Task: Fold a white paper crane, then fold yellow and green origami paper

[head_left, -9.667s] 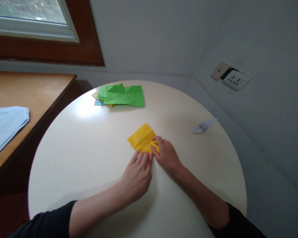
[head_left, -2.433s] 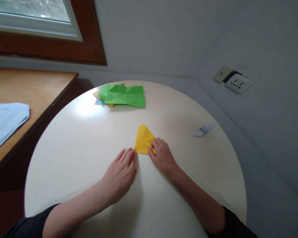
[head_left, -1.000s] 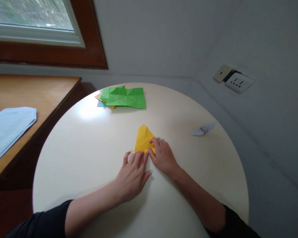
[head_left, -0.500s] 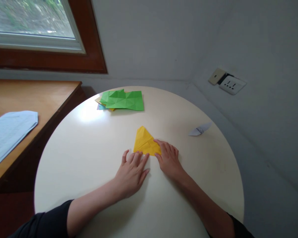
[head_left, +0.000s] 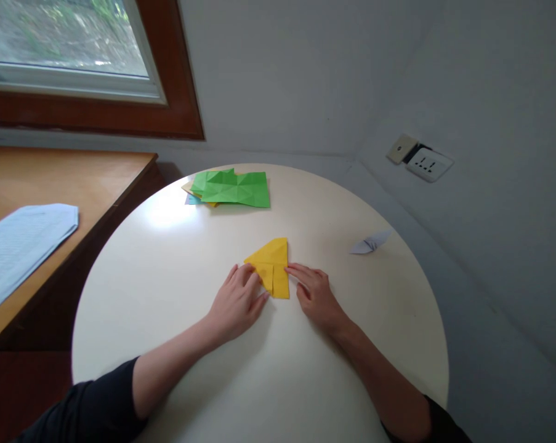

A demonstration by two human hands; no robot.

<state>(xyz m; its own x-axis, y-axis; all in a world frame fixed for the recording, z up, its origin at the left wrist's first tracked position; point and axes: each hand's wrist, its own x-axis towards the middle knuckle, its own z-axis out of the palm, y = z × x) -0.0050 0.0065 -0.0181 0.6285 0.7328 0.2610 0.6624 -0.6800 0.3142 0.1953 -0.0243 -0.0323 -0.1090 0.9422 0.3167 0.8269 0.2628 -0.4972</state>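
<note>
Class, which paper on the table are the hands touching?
The central yellow paper: the left hand touches its left side, the right hand its right edge. The green paper and white folded paper lie untouched.

1. Mid-frame, the yellow paper (head_left: 278,260) now has its upright edge at right, not left.
2. The left hand (head_left: 236,303) has shifted from its lower edge to its lower left.
3. The right hand (head_left: 318,298) has left the flap for the right edge.

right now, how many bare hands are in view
2: the bare left hand on the lower-left part of the folded yellow paper, and the bare right hand at its right edge. No others show.
</note>
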